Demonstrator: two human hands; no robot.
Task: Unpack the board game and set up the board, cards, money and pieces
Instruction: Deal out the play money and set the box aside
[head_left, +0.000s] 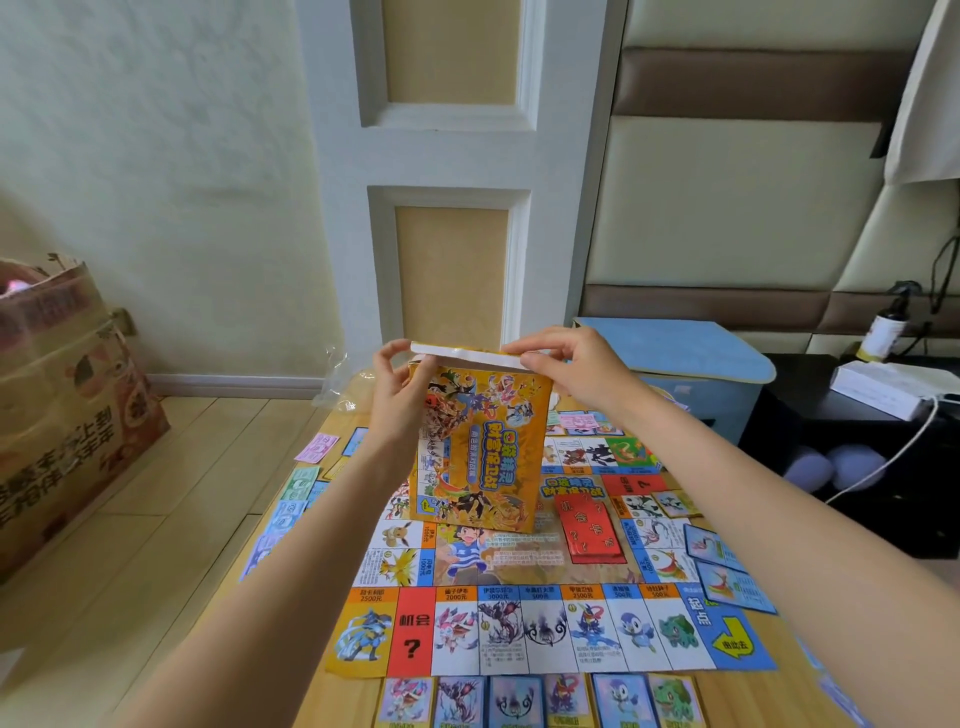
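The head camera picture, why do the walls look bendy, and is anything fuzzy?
Head view: the wide lens bows straight lines near the edges, like the wall panels. Soft daylight, no hard shadows. The game box held upright over the board is fairly sharp; the cards at the bottom edge look blurry.

bright soft daylight, faint shadows, wide-angle bending at edges, slight softness.
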